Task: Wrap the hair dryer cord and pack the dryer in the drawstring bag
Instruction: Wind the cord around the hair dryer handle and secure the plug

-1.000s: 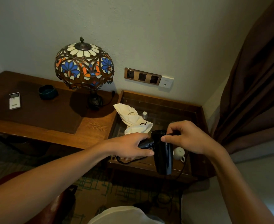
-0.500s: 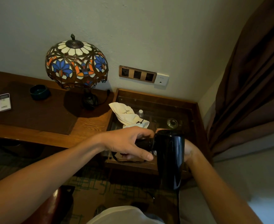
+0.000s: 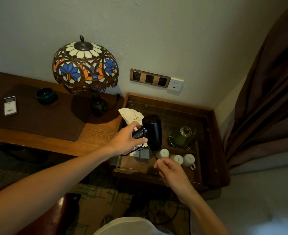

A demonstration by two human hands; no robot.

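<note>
My left hand (image 3: pixel 125 139) grips the handle of the black hair dryer (image 3: pixel 152 132), holding it above the glass-topped side table (image 3: pixel 206 146). The dryer's barrel points toward me and down. Its thin black cord (image 3: pixel 154 155) runs from the handle area down to my right hand (image 3: pixel 169 170), whose fingers pinch it below the dryer. More cord lies looped on the floor (image 3: pixel 163 216). The white drawstring bag (image 3: pixel 131 116) lies crumpled on the glass just behind the dryer, partly hidden by it and by my left hand.
Under the glass sit a green teapot (image 3: pixel 182 136) and three white cups (image 3: pixel 177 158). A stained-glass lamp (image 3: pixel 84 67), a dark bowl (image 3: pixel 45 95) and a white remote (image 3: pixel 10 106) stand on the wooden desk at left. Wall sockets (image 3: pixel 150 78) are behind; a brown curtain (image 3: pixel 267 99) hangs right.
My right hand came out from behind the dryer and dropped below it, now pinching the cord. The dryer moved away from me, over the bag, still in my left hand.
</note>
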